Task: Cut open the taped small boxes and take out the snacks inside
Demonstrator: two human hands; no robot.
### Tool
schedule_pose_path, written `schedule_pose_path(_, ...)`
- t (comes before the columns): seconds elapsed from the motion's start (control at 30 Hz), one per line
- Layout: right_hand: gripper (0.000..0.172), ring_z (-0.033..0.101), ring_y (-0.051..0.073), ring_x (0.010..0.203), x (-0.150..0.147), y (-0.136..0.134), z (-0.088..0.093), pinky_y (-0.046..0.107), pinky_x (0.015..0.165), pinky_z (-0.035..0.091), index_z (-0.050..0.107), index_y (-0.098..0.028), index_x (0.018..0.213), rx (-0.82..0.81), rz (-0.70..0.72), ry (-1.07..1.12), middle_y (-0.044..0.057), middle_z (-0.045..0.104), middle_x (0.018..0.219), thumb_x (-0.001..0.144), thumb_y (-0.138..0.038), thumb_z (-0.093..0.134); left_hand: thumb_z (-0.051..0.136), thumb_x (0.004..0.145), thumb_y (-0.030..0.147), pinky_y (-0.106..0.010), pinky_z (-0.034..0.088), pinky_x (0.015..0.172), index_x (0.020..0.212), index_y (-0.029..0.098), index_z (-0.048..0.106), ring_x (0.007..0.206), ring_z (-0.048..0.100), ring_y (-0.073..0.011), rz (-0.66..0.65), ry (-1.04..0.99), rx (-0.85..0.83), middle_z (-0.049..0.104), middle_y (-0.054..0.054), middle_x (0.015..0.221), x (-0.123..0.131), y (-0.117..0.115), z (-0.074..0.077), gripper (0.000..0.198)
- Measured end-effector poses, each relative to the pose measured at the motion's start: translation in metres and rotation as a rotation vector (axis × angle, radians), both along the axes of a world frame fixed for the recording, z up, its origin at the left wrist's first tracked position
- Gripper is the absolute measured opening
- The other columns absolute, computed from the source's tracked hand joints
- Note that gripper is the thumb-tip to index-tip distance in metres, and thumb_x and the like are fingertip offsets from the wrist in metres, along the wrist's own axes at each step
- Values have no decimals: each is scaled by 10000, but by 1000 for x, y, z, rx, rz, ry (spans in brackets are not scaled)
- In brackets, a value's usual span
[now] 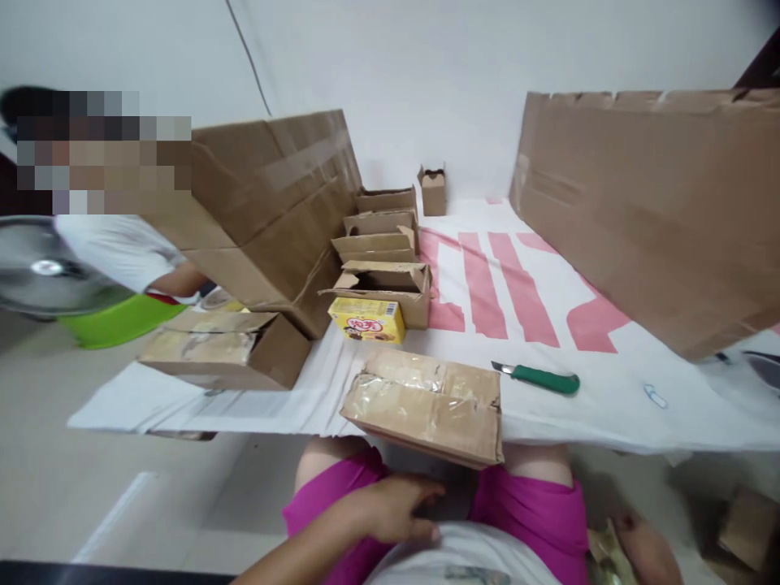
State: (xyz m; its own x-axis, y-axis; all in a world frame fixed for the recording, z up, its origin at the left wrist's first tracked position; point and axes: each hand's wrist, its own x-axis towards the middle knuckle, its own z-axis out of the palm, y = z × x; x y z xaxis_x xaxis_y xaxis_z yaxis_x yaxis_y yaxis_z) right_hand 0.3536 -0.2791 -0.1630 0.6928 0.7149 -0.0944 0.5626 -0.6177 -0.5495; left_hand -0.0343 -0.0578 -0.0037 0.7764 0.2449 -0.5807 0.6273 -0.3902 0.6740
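My left hand (402, 508) hovers over my lap, its thumb and fingers apart with nothing in them. Low at the right, beside my thigh, is my right hand (646, 552), blurred and partly cut off by the frame's edge. It is next to a tan, shiny-looking object (604, 554); whether it grips this is unclear. In front of me a taped cardboard box (426, 402) lies at the table's near edge, touched by neither hand. A green-handled utility knife (545, 379) lies to its right, blade showing.
A yellow printed box (369, 320) stands by a row of open cardboard boxes (414, 307). Another taped box (225, 349) sits left. Large cardboard panels (646, 203) flank the white-covered table (609, 418). A person in a white sleeve (122, 248) is at the left, near a green basin (122, 321).
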Motion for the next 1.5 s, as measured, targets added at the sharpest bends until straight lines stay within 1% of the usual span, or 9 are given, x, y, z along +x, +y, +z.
schedule_pose_path(0.17,375,667,293,553,5,38,60,388,512,530,643,-274,701,199,-106,-103,47,677,580,756,-605,476,582,797,619,-349,531,845,1226,267,623,951,688,-250,-44,-343,-223,727,-78,1074,-72,25,85,557)
schedule_pose_path(0.3,337,669,238,656,-36,81,123,334,654,554,647,-228,798,466,234,-209,60,692,724,846,-526,497,526,834,625,-360,537,762,1012,234,675,831,656,-231,581,-698,269,702,-77,891,-100,51,119,455)
schedule_pose_path(0.37,309,670,233,752,-67,104,149,335,703,559,649,-232,907,588,516,-209,69,686,843,872,-507,513,661,756,573,-427,493,915,1072,221,643,1070,593,-284,795,-630,617,645,-103,1113,-92,61,112,474)
schedule_pose_path(0.47,578,586,320,1080,-109,133,178,448,882,529,544,-207,1238,599,828,-236,150,586,1195,796,-574,616,729,720,485,-449,414,1037,1117,206,608,1252,483,-299,672,-622,660,512,-134,1320,-67,65,87,500)
schedule_pose_path(0.63,445,526,294,1147,-131,170,207,501,944,473,449,-231,1319,641,746,-290,142,540,1239,879,-245,518,596,860,319,-436,380,1039,872,222,613,1192,507,-248,595,-897,824,609,-88,1071,-39,51,60,98)
schedule_pose_path(0.8,399,596,254,1058,-115,195,232,434,893,496,622,-245,1118,658,1019,-251,88,642,1104,804,-71,447,599,841,248,-464,337,1040,936,238,596,1106,571,-241,337,-946,821,668,-53,962,-32,43,51,96)
schedule_pose_path(1.07,271,653,160,1027,-121,219,278,268,865,524,610,-248,1169,328,1209,-91,39,701,1111,960,-208,443,616,803,160,-457,339,1021,946,240,605,1035,571,-220,330,-1064,899,643,-51,975,-29,45,37,164)
schedule_pose_path(1.33,388,610,310,1100,-164,262,271,440,942,463,614,-136,1222,-19,1139,-478,163,661,1190,878,-315,604,614,812,172,-455,349,1021,966,248,605,1041,573,-221,325,-1023,911,654,-51,985,-27,47,39,173)
schedule_pose_path(1.5,367,668,296,957,-163,272,274,339,769,476,705,-183,1088,-162,1136,-495,129,729,1040,764,-355,722,587,838,188,-465,385,1032,1127,212,564,1063,580,-233,314,-960,996,661,-81,1000,-28,44,36,291)
